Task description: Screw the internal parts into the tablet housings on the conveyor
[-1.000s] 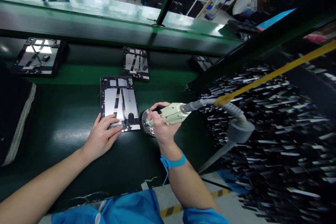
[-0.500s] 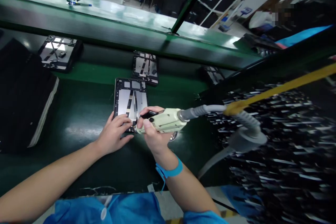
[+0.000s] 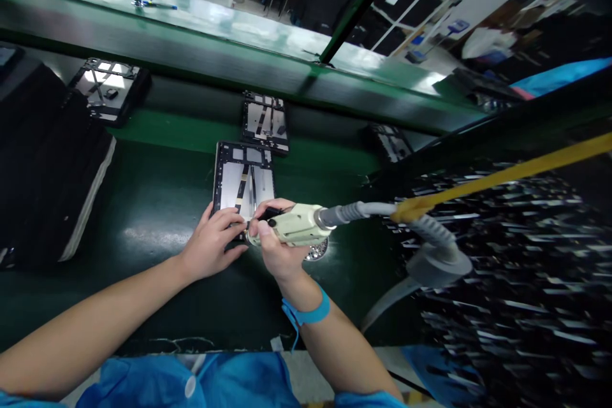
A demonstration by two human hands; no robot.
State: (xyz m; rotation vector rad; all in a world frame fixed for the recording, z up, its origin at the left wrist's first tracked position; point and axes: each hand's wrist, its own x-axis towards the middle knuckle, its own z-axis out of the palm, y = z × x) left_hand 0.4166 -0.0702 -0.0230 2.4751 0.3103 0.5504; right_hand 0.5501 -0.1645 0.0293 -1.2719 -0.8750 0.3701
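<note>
A tablet housing [image 3: 229, 188], black-framed with silver plates and dark flat cables inside, lies on the green work surface in front of me. My left hand [image 3: 213, 242] rests on its lower left corner, fingers stretched over the frame and thumb apart at the near edge. My right hand [image 3: 282, 255] is wrapped round a pale green electric screwdriver [image 3: 299, 226], its nose pointing left to the housing's near edge, close to my left fingertips. The bit's tip is hidden by my fingers. Partly behind my right hand sits a round metal dish [image 3: 319, 250] with small holes or parts.
More tablet housings stand behind: one at the centre [image 3: 265, 121], one at left [image 3: 108, 86], one at right [image 3: 389, 140]. A dark stack [image 3: 48, 166] rises at left. The screwdriver's grey cable [image 3: 373, 209] hangs by a yellow strap [image 3: 507, 172]. A densely packed dark pile [image 3: 502, 280] fills the right.
The view has shifted slightly, so the scene sits a little further right. Both hands stay at the housing's near edge; more of the metal dish shows beside the right hand.
</note>
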